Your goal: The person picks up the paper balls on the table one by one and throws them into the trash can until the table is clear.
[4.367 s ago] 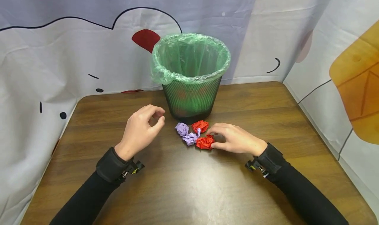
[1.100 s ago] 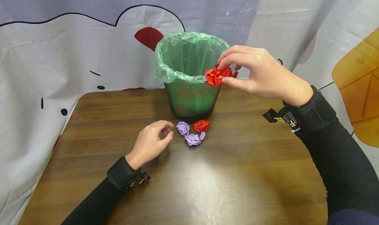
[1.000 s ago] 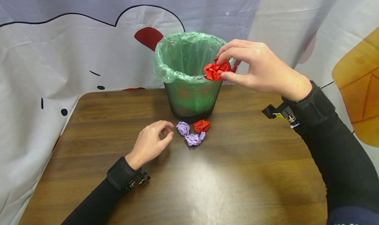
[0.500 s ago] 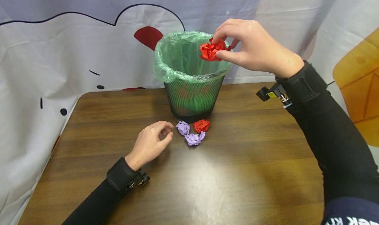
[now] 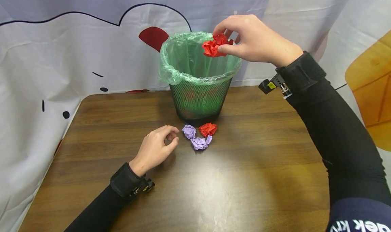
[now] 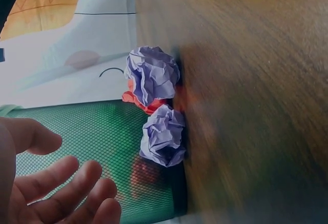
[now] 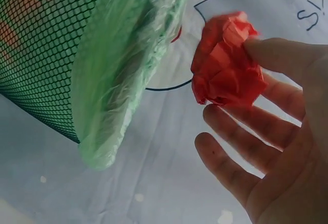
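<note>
My right hand (image 5: 250, 38) pinches a crumpled red paper ball (image 5: 213, 46) over the right side of the bin's opening. In the right wrist view, thumb and fingers hold that red paper ball (image 7: 225, 62) just off the bin's bagged rim (image 7: 138, 75). My left hand (image 5: 155, 147) hovers low by the table, fingers loosely bent around nothing. Close to its fingertips lie two crumpled purple paper balls, one (image 5: 189, 132) farther back and one (image 5: 200, 143) nearer. Another red paper ball (image 5: 208, 129) lies beside them, mostly hidden behind the purple ones in the left wrist view.
The black mesh bin (image 5: 198, 103), lined with a green plastic bag (image 5: 174, 74), stands at the back of the wooden table (image 5: 244, 177). Reddish shapes show through its mesh. A printed curtain (image 5: 76, 55) hangs behind and beside the table.
The right hand picked up a red paper ball near the others, then raised it up and leftward to above the bin's rim. The left hand shifted slightly right and down, then stayed still.
</note>
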`<state>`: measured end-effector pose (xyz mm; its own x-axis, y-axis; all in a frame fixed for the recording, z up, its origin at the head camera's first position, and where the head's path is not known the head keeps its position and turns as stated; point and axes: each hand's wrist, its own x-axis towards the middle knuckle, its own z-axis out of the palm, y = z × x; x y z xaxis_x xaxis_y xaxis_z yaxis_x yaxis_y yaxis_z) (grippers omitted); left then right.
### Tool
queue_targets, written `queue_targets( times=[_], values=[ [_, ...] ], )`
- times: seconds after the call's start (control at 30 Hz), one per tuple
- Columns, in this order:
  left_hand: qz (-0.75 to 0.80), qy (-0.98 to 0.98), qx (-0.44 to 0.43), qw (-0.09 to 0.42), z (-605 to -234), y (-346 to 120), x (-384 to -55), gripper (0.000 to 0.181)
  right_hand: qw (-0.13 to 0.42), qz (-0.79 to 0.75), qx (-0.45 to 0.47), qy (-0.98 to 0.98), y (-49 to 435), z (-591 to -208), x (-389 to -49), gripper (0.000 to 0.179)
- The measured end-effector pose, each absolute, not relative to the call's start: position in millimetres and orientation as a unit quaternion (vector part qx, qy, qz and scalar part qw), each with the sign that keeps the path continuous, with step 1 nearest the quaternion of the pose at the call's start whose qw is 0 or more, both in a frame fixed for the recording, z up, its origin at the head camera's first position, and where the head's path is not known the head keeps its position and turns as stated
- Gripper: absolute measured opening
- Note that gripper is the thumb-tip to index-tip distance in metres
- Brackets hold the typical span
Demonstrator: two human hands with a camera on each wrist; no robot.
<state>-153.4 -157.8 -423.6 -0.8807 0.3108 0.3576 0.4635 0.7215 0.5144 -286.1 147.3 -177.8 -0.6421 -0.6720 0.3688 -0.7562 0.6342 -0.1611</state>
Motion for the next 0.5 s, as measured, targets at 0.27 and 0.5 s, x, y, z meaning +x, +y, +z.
queue_targets(
  times=[0.27,0.5],
  values=[
    [-0.301,-0.923,-0.209,0.116,-425.7,-157.4,-152.5,0.016,0.109,0.144,0.384,-0.905,146.5,-181.2,-290.6,0.04],
    [-0.301,-0.923,-0.21,0.113,-426.6,-156.2,-153.6,0.015,0.131,0.141,0.392,-0.899,157.2,-188.1,-276.8,0.029]
  ],
)
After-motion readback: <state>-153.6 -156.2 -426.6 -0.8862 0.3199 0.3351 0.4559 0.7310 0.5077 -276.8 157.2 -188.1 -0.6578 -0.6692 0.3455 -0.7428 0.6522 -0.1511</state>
